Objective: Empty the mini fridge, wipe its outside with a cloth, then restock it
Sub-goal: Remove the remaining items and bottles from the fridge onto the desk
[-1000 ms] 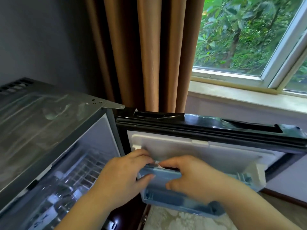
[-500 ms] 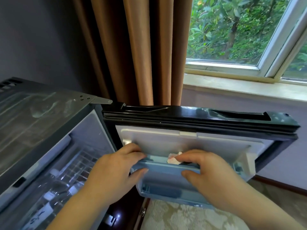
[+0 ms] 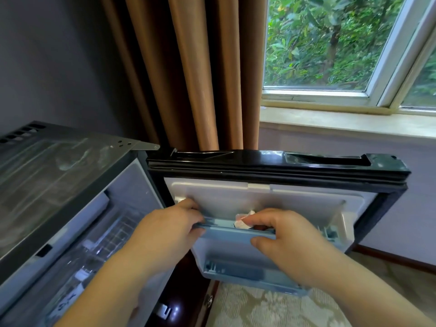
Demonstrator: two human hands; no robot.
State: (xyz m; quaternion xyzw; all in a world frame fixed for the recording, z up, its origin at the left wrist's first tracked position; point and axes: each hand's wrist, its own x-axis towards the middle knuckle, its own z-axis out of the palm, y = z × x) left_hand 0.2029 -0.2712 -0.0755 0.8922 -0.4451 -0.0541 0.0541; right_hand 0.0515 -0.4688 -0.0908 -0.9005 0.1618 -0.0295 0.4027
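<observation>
The mini fridge (image 3: 54,175) stands at the left with its black door (image 3: 271,164) swung open toward me. On the door's white inner side hangs a translucent blue door shelf (image 3: 236,251). My left hand (image 3: 165,230) grips the shelf's top rail at its left end. My right hand (image 3: 290,234) grips the same rail further right, fingers over it and thumb on the front. A small white and red packet (image 3: 243,219) shows inside the shelf just behind my right fingers. Bottles (image 3: 77,272) lie in the fridge cavity under a wire rack.
Brown curtains (image 3: 200,72) hang right behind the door. A window (image 3: 330,43) and its sill (image 3: 342,123) fill the upper right. Patterned carpet (image 3: 259,308) lies below the door, and a dark cabinet edge (image 3: 179,291) runs under the fridge.
My right hand slid to the right along the shelf rail, away from my left hand, uncovering the small packet. The view shifted slightly so more of the door's right end shows.
</observation>
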